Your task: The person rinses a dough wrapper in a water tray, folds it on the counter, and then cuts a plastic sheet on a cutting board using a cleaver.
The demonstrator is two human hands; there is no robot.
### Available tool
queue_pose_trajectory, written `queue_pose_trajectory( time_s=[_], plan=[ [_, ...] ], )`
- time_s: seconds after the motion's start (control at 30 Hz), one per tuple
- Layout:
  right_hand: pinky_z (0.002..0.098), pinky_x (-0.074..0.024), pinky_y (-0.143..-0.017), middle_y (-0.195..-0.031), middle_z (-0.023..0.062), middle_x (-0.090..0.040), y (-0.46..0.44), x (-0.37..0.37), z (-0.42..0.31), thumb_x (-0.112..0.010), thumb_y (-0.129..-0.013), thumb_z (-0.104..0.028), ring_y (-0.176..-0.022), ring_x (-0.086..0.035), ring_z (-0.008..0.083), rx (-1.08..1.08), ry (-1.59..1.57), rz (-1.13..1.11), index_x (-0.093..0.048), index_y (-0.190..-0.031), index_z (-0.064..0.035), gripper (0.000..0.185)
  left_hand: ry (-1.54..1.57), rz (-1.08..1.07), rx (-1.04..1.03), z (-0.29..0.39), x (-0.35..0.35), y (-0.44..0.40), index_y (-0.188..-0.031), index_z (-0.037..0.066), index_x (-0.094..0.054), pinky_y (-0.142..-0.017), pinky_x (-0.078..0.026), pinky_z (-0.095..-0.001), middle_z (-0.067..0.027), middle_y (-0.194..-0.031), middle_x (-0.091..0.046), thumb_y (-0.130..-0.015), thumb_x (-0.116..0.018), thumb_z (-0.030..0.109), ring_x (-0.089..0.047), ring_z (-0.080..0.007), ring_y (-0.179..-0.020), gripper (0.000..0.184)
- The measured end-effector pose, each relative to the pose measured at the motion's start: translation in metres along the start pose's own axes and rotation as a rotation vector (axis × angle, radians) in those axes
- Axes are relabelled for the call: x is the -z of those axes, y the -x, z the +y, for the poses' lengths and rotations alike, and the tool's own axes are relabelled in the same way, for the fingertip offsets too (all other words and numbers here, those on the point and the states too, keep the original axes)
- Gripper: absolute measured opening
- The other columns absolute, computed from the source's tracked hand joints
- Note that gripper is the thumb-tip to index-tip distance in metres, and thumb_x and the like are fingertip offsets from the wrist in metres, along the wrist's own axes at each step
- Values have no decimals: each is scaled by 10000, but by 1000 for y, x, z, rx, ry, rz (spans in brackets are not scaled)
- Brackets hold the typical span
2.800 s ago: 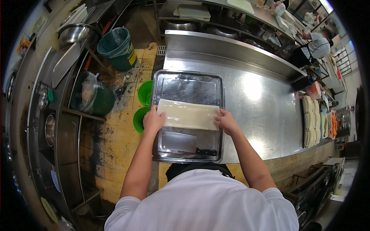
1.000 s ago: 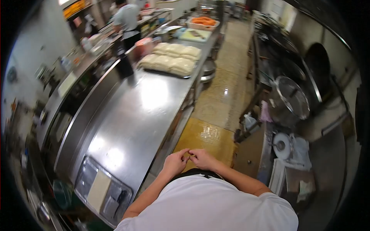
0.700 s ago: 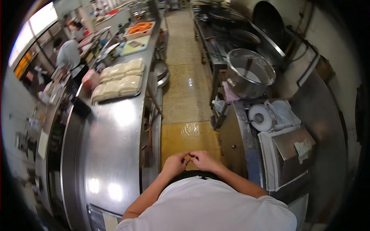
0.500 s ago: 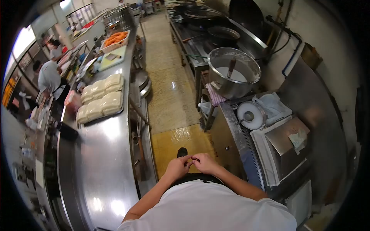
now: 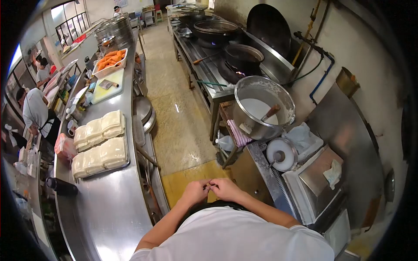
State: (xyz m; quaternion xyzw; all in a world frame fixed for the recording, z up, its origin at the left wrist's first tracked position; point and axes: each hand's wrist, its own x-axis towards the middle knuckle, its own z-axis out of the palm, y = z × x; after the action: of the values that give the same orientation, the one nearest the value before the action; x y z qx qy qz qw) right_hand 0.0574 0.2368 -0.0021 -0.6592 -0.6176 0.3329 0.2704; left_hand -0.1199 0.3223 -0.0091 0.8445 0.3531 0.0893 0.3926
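Observation:
My left hand [image 5: 197,191] and my right hand [image 5: 225,189] meet in front of my waist, fingertips touching, above the yellow floor. The fingers of both are curled and pressed together; whether anything small is between them is hidden. To the left, a tray of pale folded sheets [image 5: 101,156] in two rows lies on the steel counter [image 5: 109,209]. On the right stands a large metal pot [image 5: 264,106] with white liquid and a wooden-handled tool in it. Beside it is a round container [image 5: 282,155] with a ladle.
A black bottle [image 5: 62,187] lies on the counter's left edge. Beyond the tray are a cutting board [image 5: 107,87] with a cleaver and a basket of orange carrots [image 5: 111,61]. Woks [image 5: 244,56] sit over flames on the stove. A co-worker [image 5: 37,111] stands at far left.
My hands have left the pale sheet on the tray and come together at my waist. The view has turned from that tray towards the aisle and moved forward along it.

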Motion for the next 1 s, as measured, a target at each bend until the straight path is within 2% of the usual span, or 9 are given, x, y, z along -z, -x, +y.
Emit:
queue_pose_trajectory(
  time_s=[0.13, 0.3, 0.53, 0.6, 0.67, 0.77, 0.87, 0.93, 1.0],
  plan=[
    [472, -560, -851, -1057, 238, -738, -29, 1, -1, -634, -959, -215, -977, -711, 409, 11, 0, 43, -742, -1115, -12, 279, 6, 2, -63, -18, 16, -27, -1215, 163, -744, -780, -584, -484, -204, -986, -749, -927, -702, 254, -726, -403, -876, 305],
    [475, -552, -785, -954, 208, -734, -43, 20, -12, -664, -946, -256, -894, -706, 397, -49, 21, 96, -756, -939, -18, 255, 77, -3, -69, -32, 15, -54, -1210, 132, -744, -785, -585, -487, -189, -1010, -757, -919, -720, 274, -724, -410, -876, 325],
    [502, -539, -751, -881, 194, -714, -30, 39, 16, -688, -920, -287, -837, -686, 405, -167, 104, 275, -735, -806, -18, 296, -37, -78, -121, 2, 11, -91, -1158, 106, -770, -771, -591, -440, -132, -1104, -754, -875, -781, 334, -742, -329, -848, 363],
    [499, -550, -792, -946, 201, -723, -17, 34, 40, -694, -911, -261, -880, -698, 399, -159, 93, 388, -750, -943, -11, 258, -138, -101, -216, -4, -6, -104, -1137, 101, -779, -768, -592, -436, -132, -1126, -748, -861, -798, 349, -741, -318, -837, 372],
    [491, -558, -814, -990, 209, -726, -1, 33, 57, -700, -907, -253, -907, -703, 399, -112, 68, 576, -744, -1030, 3, 287, -90, -193, -246, 12, -15, -115, -1133, 73, -774, -819, -589, -441, -162, -1225, -715, -856, -814, 349, -737, -345, -920, 394],
    [464, -531, -986, -1156, 223, -712, 38, 65, 71, -684, -913, -262, -1128, -666, 399, -409, 55, 548, -722, -1203, -30, 374, -39, -243, -314, 54, -25, -119, -1223, 59, -734, -862, -585, -440, -183, -1287, -684, -869, -810, 318, -725, -361, -997, 444],
    [455, -537, -985, -1196, 229, -712, 82, 99, 108, -699, -907, -237, -1129, -681, 385, -578, -63, 674, -722, -1197, -12, 368, -39, -301, -376, 82, -47, -128, -1322, 46, -675, -886, -582, -432, -195, -1338, -653, -887, -800, 277, -719, -350, -1024, 507],
    [404, -570, -839, -1034, 204, -742, 108, 120, 157, -719, -900, -210, -894, -724, 283, -577, -3, 866, -726, -1170, 15, 352, -46, -350, -413, 93, -65, -134, -1381, 32, -633, -882, -587, -420, -200, -1399, -618, -896, -797, 252, -729, -313, -985, 557],
    [386, -571, -820, -1056, 200, -750, 126, 161, 200, -726, -900, -183, -872, -721, 250, -700, -149, 905, -728, -1164, 17, 331, -38, -397, -347, 106, -78, -135, -1375, 36, -639, -888, -585, -425, -205, -1390, -622, -909, -784, 245, -729, -315, -995, 530]
  ],
)
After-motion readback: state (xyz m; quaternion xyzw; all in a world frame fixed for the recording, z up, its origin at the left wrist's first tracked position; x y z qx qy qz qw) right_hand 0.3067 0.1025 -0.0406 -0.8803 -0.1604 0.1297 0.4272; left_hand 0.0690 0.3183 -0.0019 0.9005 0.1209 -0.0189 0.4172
